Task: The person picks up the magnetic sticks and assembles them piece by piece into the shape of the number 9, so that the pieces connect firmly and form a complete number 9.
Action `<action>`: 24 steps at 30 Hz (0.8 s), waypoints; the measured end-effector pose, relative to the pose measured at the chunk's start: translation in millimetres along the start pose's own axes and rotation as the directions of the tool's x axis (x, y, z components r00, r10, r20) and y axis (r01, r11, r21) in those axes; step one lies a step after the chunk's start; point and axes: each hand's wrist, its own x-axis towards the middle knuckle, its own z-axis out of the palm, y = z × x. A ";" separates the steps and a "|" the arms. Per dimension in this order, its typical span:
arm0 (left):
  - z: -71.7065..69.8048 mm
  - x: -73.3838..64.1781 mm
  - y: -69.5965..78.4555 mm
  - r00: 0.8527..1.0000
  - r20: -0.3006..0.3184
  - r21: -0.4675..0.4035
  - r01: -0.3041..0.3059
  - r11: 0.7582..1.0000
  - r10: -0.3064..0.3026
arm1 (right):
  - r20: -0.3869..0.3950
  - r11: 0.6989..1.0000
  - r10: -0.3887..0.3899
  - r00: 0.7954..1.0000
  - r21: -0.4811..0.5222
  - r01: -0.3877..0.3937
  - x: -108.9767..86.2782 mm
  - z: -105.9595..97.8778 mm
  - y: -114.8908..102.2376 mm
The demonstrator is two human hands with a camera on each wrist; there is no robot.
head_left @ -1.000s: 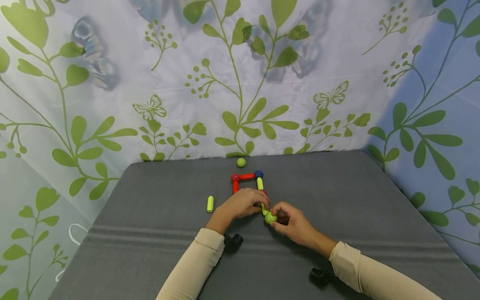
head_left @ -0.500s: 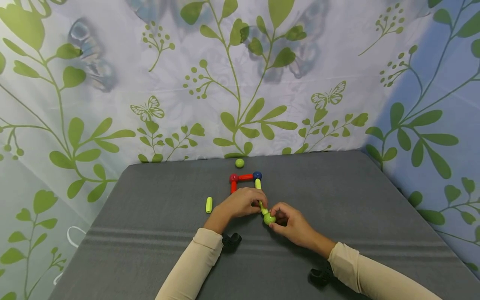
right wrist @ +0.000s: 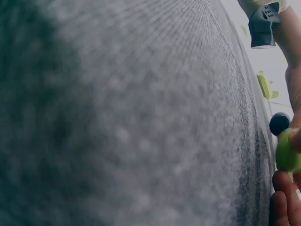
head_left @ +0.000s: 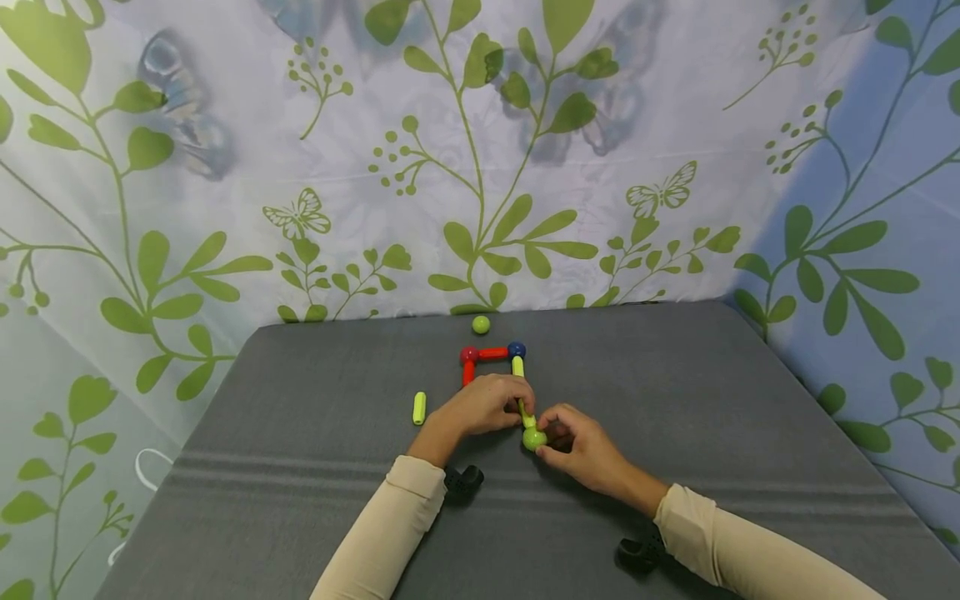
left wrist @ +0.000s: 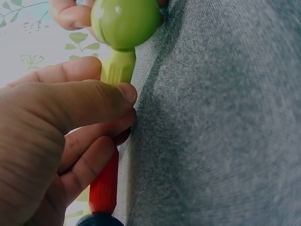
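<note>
My left hand [head_left: 491, 404] pinches a short yellow-green rod [left wrist: 118, 67] between thumb and fingers. At the rod's near end sits a lime-green ball [head_left: 534, 439], which my right hand [head_left: 585, 446] holds at its right side with fingertips and thumb. Beyond the left hand, a toy frame of rods and balls lies on the table. It shows a red ball [head_left: 469, 355], a red rod [head_left: 492, 353], a blue ball [head_left: 517, 350] and another yellow-green rod [head_left: 518, 367]. A second red rod [head_left: 468, 372] runs toward the left hand, which hides part of the frame.
A loose yellow-green rod [head_left: 419, 408] lies left of the left hand. Another lime-green ball [head_left: 481, 325] rests near the back edge of the grey-covered table [head_left: 675, 400]. A leaf-patterned curtain [head_left: 420, 167] hangs behind. Black wrist cameras [head_left: 463, 482] sit under both wrists.
The lime-green ball has shifted slightly left and lines up with the rod's end. The right fingertips now sit further toward the ball's right edge. The left hand has hardly moved.
</note>
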 end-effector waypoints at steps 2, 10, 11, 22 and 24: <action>-0.9 -1.1 -0.3 1.000 -0.004 -0.005 -0.001 1.000 0.001 | -0.012 1.000 -0.015 1.000 -0.003 0.015 0.8 -0.2 -8.9; -3.7 -4.4 -2.5 1.000 -0.007 -0.002 0.019 1.000 -0.019 | -0.024 0.998 -0.055 0.998 -0.008 0.055 4.3 -3.8 -34.0; -3.6 -4.8 -2.9 1.000 -0.006 0.000 0.021 1.000 -0.021 | -0.023 0.998 -0.055 0.998 -0.005 0.055 4.5 -3.6 -34.2; -4.9 -10.6 -2.2 1.000 -0.015 -0.019 0.024 1.000 -0.024 | -0.037 0.999 -0.028 0.999 -0.020 0.027 16.0 -0.7 -0.2; -8.1 -12.5 -2.1 0.999 -0.031 -0.022 0.029 0.999 -0.029 | -0.027 1.000 -0.022 0.999 -0.018 0.022 21.2 -3.7 2.7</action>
